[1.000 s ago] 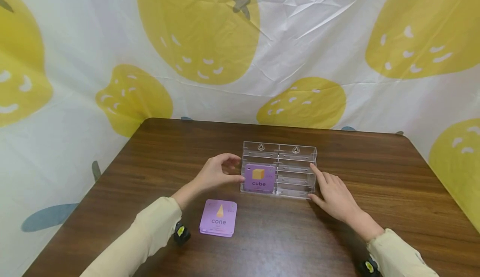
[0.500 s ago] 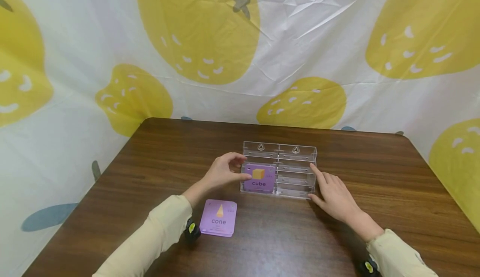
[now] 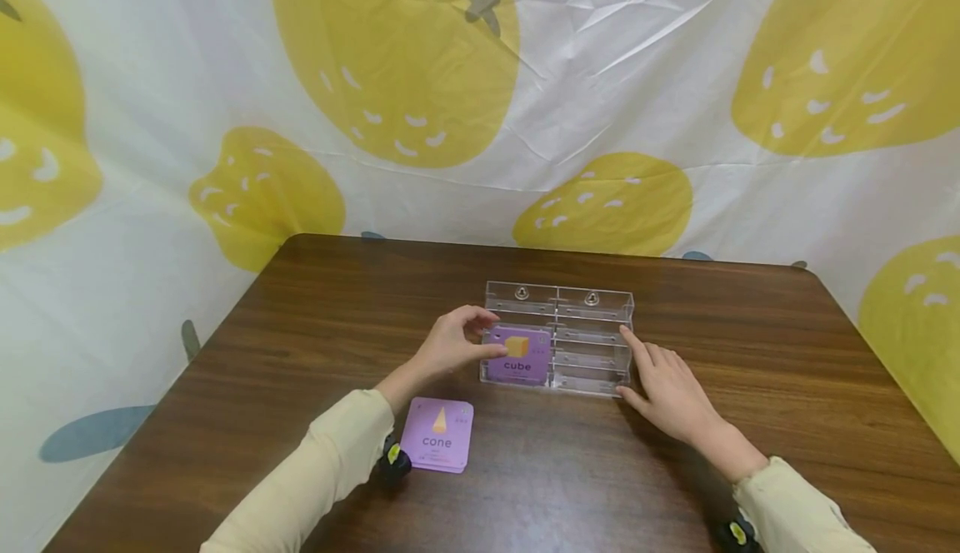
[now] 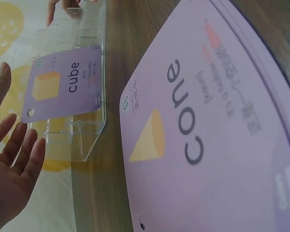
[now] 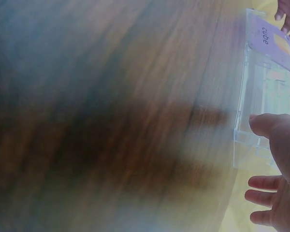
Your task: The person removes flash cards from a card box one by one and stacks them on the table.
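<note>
A clear plastic card rack [image 3: 592,361] with stepped slots in two columns stands on the table. A purple flashcard reading "cube" [image 3: 525,367] leans in its front left slot. My left hand [image 3: 450,341] is at that card's left edge, thumb before its face and fingers spread and slightly bent; in the left wrist view the fingertips [image 4: 36,147] lie near its corner without a visible grip. My right hand [image 3: 675,391] rests at the rack's right side, index finger and thumb touching it, fingers mostly straight. A stack of purple cards [image 3: 437,436], "cone" on top, lies below my left hand.
The brown wooden table [image 3: 562,470] ends at a rounded far edge. Behind and beside it hangs a white curtain [image 3: 420,203] printed with yellow lemons. My left sleeve and wrist camera [image 3: 395,457] hang close beside the card stack.
My left hand has moved right, toward the rack, so the thumb now overlaps the cube card's face. The right hand, rack and card stack have stayed in place.
</note>
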The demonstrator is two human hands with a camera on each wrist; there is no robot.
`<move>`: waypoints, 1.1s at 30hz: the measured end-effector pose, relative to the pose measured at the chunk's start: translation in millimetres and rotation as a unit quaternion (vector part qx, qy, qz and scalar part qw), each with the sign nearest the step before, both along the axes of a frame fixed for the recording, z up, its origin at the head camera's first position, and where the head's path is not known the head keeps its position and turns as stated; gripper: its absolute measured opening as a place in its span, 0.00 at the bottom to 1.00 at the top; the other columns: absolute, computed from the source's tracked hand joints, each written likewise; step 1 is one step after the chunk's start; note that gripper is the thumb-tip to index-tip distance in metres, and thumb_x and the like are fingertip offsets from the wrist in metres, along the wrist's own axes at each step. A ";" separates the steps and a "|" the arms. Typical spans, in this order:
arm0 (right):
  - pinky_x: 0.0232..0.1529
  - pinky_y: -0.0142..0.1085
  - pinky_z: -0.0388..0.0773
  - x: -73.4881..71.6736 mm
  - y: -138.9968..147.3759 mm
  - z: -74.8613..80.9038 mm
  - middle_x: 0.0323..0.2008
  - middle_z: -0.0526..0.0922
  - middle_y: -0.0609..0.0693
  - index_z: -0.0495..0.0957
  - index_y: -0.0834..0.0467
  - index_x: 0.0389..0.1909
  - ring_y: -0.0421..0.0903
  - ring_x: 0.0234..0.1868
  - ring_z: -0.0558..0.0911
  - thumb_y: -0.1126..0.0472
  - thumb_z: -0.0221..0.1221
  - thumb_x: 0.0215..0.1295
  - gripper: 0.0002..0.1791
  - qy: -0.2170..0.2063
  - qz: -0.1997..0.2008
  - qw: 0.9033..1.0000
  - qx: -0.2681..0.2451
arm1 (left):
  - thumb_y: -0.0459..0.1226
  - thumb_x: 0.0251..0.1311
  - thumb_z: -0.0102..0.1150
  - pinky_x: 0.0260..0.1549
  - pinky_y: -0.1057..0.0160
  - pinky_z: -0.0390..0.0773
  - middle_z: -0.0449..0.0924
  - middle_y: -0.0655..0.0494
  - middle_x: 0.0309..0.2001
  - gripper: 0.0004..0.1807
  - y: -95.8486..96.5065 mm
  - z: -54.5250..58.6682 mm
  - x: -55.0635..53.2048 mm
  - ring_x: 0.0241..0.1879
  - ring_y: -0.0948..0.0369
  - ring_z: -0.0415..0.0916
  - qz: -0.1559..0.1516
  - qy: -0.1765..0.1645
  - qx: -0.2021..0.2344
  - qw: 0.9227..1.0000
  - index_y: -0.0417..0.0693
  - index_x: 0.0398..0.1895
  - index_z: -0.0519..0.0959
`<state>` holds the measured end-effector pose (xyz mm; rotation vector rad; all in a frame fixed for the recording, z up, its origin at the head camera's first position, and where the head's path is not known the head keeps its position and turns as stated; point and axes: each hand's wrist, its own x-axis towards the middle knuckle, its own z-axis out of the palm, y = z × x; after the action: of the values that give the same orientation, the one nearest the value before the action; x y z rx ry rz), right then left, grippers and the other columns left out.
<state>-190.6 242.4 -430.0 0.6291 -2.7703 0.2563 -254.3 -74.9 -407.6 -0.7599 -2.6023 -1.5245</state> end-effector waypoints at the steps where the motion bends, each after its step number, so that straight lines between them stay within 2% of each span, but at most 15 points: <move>1: 0.51 0.54 0.65 -0.1 0.1 -0.2 0.45 0.73 0.66 0.46 0.62 0.68 0.62 0.47 0.73 0.54 0.64 0.53 0.47 0.000 0.000 1.000 0.000 | 0.38 0.40 0.72 0.37 0.63 0.76 0.78 0.52 0.40 0.23 0.6 0.1 0.0 0.38 0.58 0.74 0.000 0.001 -0.001 1.000 0.41 0.43 0.77; 6: 0.51 0.54 0.65 -0.7 0.9 -1.0 0.45 0.73 0.66 0.46 0.62 0.68 0.62 0.48 0.73 0.54 0.64 0.53 0.48 0.003 0.000 1.000 0.002 | 0.36 0.41 0.71 0.36 0.64 0.76 0.78 0.52 0.37 0.20 3.7 -1.0 -1.8 0.36 0.59 0.74 0.005 0.013 -0.005 1.000 0.41 0.39 0.78; 12: 0.51 0.54 0.65 -0.5 1.5 -1.6 0.46 0.73 0.66 0.46 0.62 0.68 0.62 0.48 0.73 0.54 0.64 0.53 0.48 0.001 0.000 1.000 -0.002 | 0.35 0.41 0.71 0.31 0.68 0.75 0.77 0.53 0.30 0.15 7.6 -4.1 -5.5 0.29 0.62 0.73 0.017 0.037 -0.020 0.999 0.41 0.31 0.77; 20: 0.51 0.54 0.65 -1.5 1.8 -3.1 0.45 0.73 0.66 0.46 0.61 0.68 0.62 0.48 0.73 0.54 0.64 0.53 0.48 0.001 0.002 1.000 -0.005 | 0.33 0.41 0.70 0.25 0.71 0.72 0.75 0.55 0.24 0.12 10.7 -6.5 -8.6 0.24 0.65 0.69 0.031 0.030 -0.022 0.999 0.42 0.26 0.75; 28: 0.52 0.54 0.65 -0.8 2.1 -2.5 0.46 0.73 0.66 0.44 0.60 0.69 0.62 0.48 0.72 0.54 0.63 0.54 0.48 -0.005 0.000 1.000 -0.005 | 0.34 0.44 0.69 0.23 0.71 0.71 0.75 0.55 0.23 0.10 8.1 -3.4 -11.3 0.23 0.65 0.69 0.018 0.026 -0.033 0.999 0.42 0.24 0.75; 33: 0.52 0.54 0.65 -1.4 1.9 -2.9 0.46 0.73 0.66 0.45 0.61 0.68 0.62 0.48 0.73 0.53 0.63 0.53 0.48 -0.005 -0.002 1.000 -0.007 | 0.35 0.45 0.68 0.23 0.72 0.71 0.76 0.56 0.22 0.08 4.2 0.1 -14.8 0.23 0.66 0.69 0.009 0.046 -0.049 0.998 0.42 0.22 0.77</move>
<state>-192.0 244.4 -432.9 0.6215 -2.7761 0.2774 -269.1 -70.7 -407.5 -0.7918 -2.6247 -1.3341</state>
